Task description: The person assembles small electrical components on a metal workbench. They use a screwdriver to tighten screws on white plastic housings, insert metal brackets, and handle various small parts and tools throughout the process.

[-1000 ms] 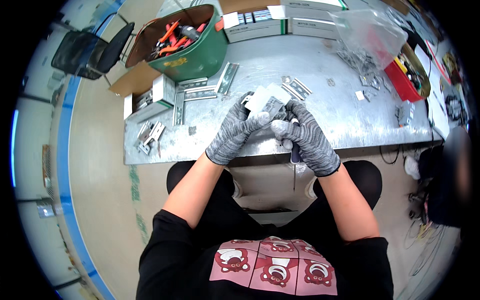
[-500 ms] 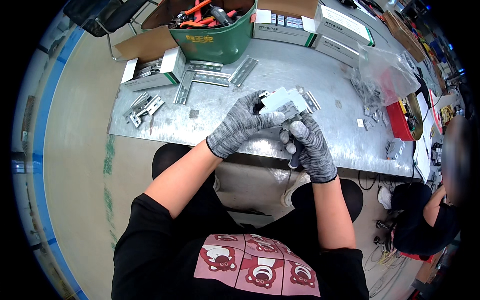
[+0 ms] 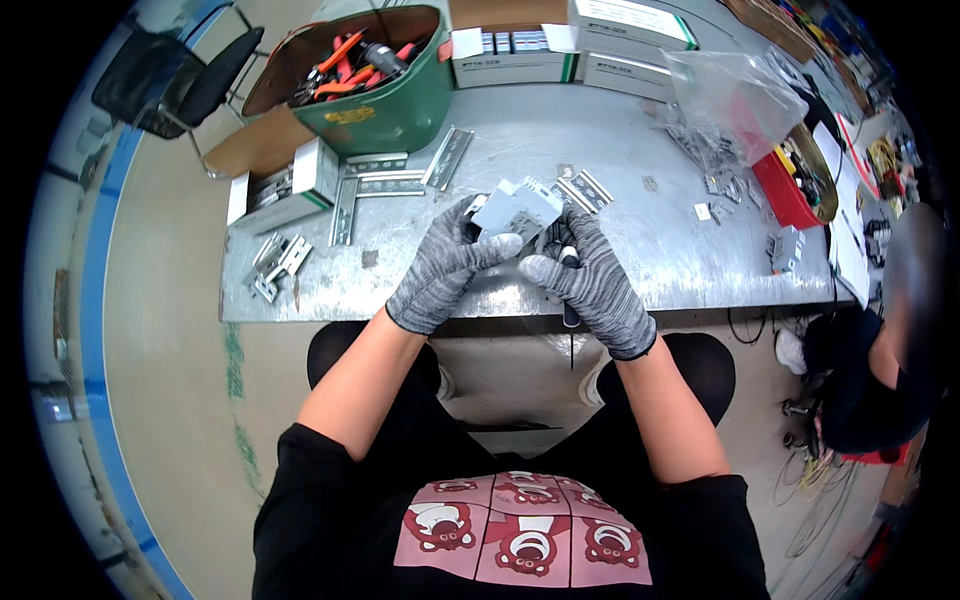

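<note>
Both hands wear grey knit gloves and meet above the near edge of the metal table. My left hand [image 3: 440,272] closes around the left side of a light grey, boxy electrical module [image 3: 520,210]; some of its fingers are hidden behind it. On the module's right side, my right hand [image 3: 600,290] supports it with its fingers. A screwdriver [image 3: 571,314] with a dark handle is tucked in that same hand, its thin shaft pointing down past the table edge. Just beyond the right hand lie short slotted metal rails [image 3: 583,190].
Slotted rails [image 3: 447,160] lie near a green bin [image 3: 400,115] of pliers and tools. An open carton [image 3: 318,172] stands left, with metal brackets [image 3: 282,258] before it. Right are a plastic bag [image 3: 735,100], a red bin [image 3: 785,188] and another grey module [image 3: 787,248]; a person sits beyond.
My view has shifted. The module has turned and tilted between my hands, and the screwdriver shaft now points more straight down. My right thumb has moved down off the module's front.
</note>
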A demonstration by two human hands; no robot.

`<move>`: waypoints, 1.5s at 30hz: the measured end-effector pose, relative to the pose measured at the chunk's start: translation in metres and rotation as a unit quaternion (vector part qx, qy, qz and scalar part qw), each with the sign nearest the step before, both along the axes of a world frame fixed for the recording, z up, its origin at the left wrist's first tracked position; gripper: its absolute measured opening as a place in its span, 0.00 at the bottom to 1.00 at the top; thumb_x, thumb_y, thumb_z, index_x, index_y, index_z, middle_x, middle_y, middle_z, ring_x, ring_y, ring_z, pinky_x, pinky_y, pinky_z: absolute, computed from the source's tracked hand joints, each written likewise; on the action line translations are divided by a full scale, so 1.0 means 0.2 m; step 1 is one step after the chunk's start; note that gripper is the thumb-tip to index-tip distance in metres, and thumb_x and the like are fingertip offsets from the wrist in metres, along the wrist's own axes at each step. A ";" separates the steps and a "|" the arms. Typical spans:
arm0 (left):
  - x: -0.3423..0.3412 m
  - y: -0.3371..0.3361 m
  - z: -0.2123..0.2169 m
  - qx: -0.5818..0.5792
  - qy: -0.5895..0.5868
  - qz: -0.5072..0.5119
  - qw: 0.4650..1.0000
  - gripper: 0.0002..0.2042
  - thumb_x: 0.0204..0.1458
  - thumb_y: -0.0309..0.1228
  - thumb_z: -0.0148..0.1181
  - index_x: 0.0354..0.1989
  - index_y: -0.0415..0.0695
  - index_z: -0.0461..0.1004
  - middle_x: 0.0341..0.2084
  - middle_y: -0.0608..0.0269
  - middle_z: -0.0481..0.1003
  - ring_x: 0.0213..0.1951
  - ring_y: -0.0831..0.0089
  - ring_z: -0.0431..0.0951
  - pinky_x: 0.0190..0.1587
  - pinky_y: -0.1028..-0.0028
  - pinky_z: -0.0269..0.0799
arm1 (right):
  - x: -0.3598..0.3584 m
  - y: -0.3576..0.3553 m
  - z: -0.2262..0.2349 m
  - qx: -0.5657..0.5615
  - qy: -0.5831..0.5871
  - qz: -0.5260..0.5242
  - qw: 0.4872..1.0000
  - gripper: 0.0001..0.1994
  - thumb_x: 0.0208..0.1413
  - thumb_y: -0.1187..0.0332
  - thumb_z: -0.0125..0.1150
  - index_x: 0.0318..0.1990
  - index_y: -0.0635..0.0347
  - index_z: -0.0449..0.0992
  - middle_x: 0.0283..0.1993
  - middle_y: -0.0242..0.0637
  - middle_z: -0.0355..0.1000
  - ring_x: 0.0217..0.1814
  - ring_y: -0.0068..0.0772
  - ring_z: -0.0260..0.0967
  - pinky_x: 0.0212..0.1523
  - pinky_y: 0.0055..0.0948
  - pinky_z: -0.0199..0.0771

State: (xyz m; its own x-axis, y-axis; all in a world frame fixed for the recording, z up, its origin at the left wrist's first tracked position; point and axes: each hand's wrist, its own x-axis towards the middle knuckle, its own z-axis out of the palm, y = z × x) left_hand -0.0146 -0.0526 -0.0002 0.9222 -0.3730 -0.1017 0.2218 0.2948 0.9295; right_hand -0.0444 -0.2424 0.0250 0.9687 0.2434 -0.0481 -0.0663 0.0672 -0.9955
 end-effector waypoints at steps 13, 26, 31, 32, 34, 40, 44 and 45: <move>-0.05 0.00 0.02 -0.015 -0.055 -0.021 0.998 0.28 0.40 0.35 0.76 0.50 0.43 0.71 0.43 0.64 0.75 0.48 0.70 0.75 0.54 0.68 0.72 | -0.10 -0.05 -0.10 -0.101 -0.166 -0.001 0.981 0.45 0.46 0.56 0.73 0.66 0.67 0.54 0.55 0.50 0.66 0.57 0.47 0.69 0.58 0.37 0.71; -0.01 -0.01 -0.03 0.333 -0.251 -0.087 0.905 0.20 0.45 0.27 0.70 0.48 0.43 0.75 0.41 0.61 0.78 0.45 0.71 0.79 0.48 0.72 0.75 | -0.09 -0.51 0.07 -0.047 -0.129 -0.120 0.983 0.30 0.48 0.77 0.56 0.64 0.58 0.63 0.37 0.25 0.62 0.32 0.16 0.61 0.35 0.14 0.70; 0.01 -0.06 -0.07 0.423 -0.279 -0.102 0.856 0.20 0.44 0.29 0.69 0.47 0.44 0.75 0.37 0.54 0.74 0.37 0.57 0.77 0.45 0.66 0.74 | -0.09 -0.56 0.06 0.131 -0.122 -0.186 0.966 0.25 0.45 0.81 0.50 0.56 0.64 0.68 0.40 0.30 0.65 0.38 0.22 0.66 0.44 0.22 0.74; 0.01 -0.07 -0.08 0.427 -0.301 -0.096 0.847 0.20 0.44 0.30 0.69 0.47 0.44 0.75 0.36 0.54 0.74 0.38 0.57 0.76 0.45 0.65 0.74 | -0.09 -0.56 0.04 0.128 -0.136 -0.190 0.964 0.23 0.48 0.82 0.50 0.55 0.64 0.68 0.41 0.31 0.65 0.40 0.24 0.68 0.47 0.25 0.74; 0.01 -0.06 -0.06 0.439 -0.286 -0.083 0.848 0.22 0.42 0.31 0.72 0.48 0.43 0.75 0.35 0.57 0.75 0.38 0.65 0.78 0.44 0.68 0.74 | -0.07 -0.52 0.03 0.132 -0.157 -0.204 0.957 0.19 0.52 0.84 0.50 0.53 0.65 0.69 0.42 0.34 0.67 0.44 0.29 0.70 0.52 0.31 0.75; 0.02 -0.02 -0.08 0.456 -0.309 -0.102 0.828 0.24 0.43 0.33 0.71 0.50 0.44 0.73 0.37 0.57 0.74 0.39 0.64 0.77 0.45 0.68 0.74 | -0.03 -0.45 0.09 0.114 -0.251 -0.253 0.927 0.10 0.61 0.81 0.50 0.48 0.66 0.70 0.46 0.43 0.71 0.53 0.42 0.73 0.56 0.45 0.77; 0.04 -0.02 -0.05 0.454 -0.328 -0.112 0.821 0.21 0.45 0.32 0.69 0.48 0.45 0.73 0.42 0.55 0.72 0.44 0.58 0.75 0.48 0.65 0.73 | 0.04 -0.39 0.20 0.063 -0.301 -0.216 0.927 0.09 0.60 0.81 0.51 0.47 0.64 0.70 0.44 0.43 0.72 0.49 0.40 0.75 0.53 0.40 0.79; 0.04 -0.02 -0.04 0.452 -0.342 -0.111 0.816 0.20 0.45 0.32 0.68 0.48 0.45 0.73 0.43 0.54 0.71 0.44 0.56 0.75 0.48 0.64 0.73 | 0.07 -0.37 0.22 0.041 -0.317 -0.190 0.928 0.09 0.60 0.81 0.51 0.47 0.64 0.70 0.44 0.42 0.73 0.49 0.38 0.76 0.52 0.38 0.79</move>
State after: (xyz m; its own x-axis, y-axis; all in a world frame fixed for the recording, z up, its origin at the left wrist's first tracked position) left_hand -0.0065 -0.0572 -0.0073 0.7981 -0.5969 0.0821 -0.4856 -0.5565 0.6741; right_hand -0.0303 -0.3164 0.0686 0.8126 -0.1445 0.5646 0.5752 0.0432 -0.8169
